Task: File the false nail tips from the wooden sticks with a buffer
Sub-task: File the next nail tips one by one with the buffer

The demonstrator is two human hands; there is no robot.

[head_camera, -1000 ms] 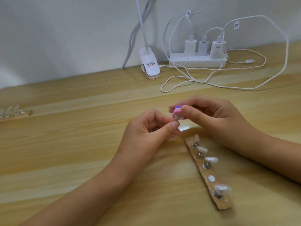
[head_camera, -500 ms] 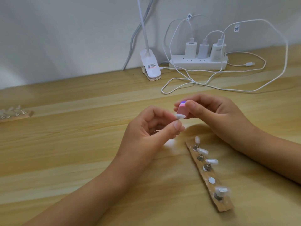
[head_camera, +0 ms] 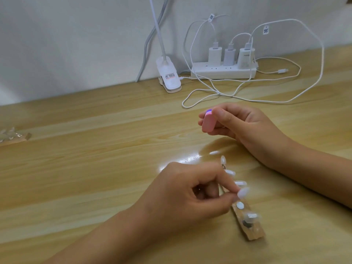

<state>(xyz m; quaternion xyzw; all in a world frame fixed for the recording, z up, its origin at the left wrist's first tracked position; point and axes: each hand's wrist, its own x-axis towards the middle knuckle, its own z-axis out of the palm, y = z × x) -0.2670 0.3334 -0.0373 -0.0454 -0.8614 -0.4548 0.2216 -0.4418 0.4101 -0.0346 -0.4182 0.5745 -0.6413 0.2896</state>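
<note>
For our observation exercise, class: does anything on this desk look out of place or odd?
One spot on the near wooden stick is bare: a white pad with no tip, between mounted tips. The left hand pinches a loose nail tip just above it. Nothing looks spilled.

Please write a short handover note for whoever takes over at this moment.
Left hand pinches one white false nail tip above the bare white pad on the near wooden stick.
Right hand holds the pink buffer block, off the tip.
Four other tips sit on that stick; filed or not, cannot tell.
To do: seat this tip, file the rest, then the second stick far left.
</note>
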